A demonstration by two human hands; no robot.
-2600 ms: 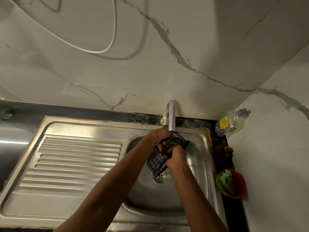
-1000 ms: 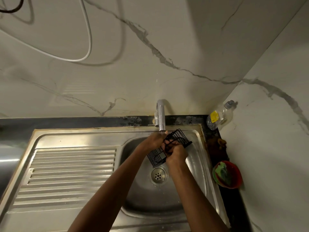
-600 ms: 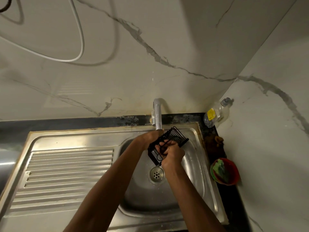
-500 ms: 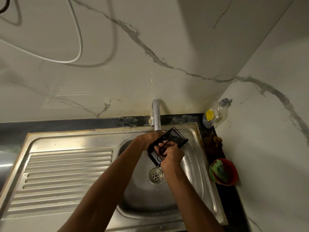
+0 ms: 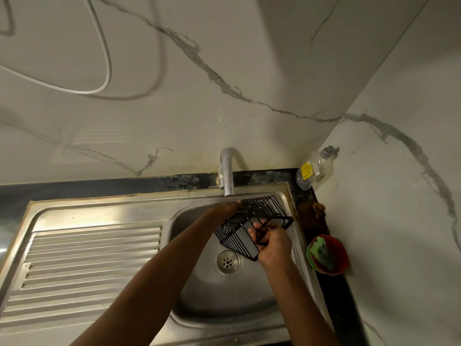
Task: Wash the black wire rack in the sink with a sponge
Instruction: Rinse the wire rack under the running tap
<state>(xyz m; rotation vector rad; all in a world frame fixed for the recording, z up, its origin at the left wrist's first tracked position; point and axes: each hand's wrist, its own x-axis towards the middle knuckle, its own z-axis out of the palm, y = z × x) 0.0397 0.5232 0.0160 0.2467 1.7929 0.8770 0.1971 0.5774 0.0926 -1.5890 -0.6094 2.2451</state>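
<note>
The black wire rack (image 5: 259,216) hangs tilted over the steel sink basin (image 5: 199,290), just under the tap spout (image 5: 227,171). My left hand (image 5: 225,208) holds the rack's far left edge, its fingers mostly hidden behind the wires. My right hand (image 5: 270,242) grips the rack's near right side with fingers curled through the wires. The green sponge (image 5: 320,253) lies in a red bowl (image 5: 340,258) on the dark counter to the right of the sink. Neither hand touches the sponge.
The drain (image 5: 227,262) sits below the rack. A ribbed draining board (image 5: 87,260) fills the left. A clear bottle with a yellow label (image 5: 314,168) stands in the back right corner. A white cable (image 5: 99,58) hangs on the marble wall.
Both hands have turned and shifted the rack slightly right under the tap, so its wire side spreads out more. The camera view has drifted a little.
</note>
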